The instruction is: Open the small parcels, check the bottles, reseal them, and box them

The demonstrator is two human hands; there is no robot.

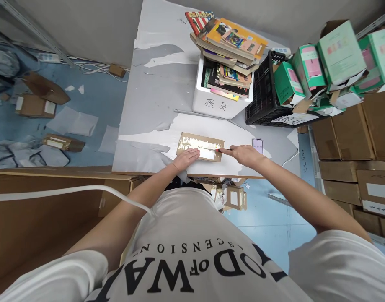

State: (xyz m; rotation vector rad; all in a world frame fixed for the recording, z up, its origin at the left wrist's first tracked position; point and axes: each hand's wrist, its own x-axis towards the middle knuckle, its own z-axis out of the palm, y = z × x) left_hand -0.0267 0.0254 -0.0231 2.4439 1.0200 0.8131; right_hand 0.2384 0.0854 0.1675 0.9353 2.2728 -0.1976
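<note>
A small flat cardboard box (215, 156) with shiny tape and a white label lies near the front edge of the table. My left hand (187, 158) rests on its left part, fingers stretched out and flat. From the right, my right hand (242, 154) reaches to the box's right side, index finger pointing along a small box cutter (218, 150) whose red and dark end shows at the taped seam. Most of the cutter is hidden by the fingers, and its blade is too small to make out.
A phone (257, 146) lies right of my right hand. Behind stand a white bin (223, 105) piled with books (233, 40) and a black crate (263, 90) of green boxes (341, 54). A large open carton (47, 226) is at left; cartons (352, 134) are stacked right.
</note>
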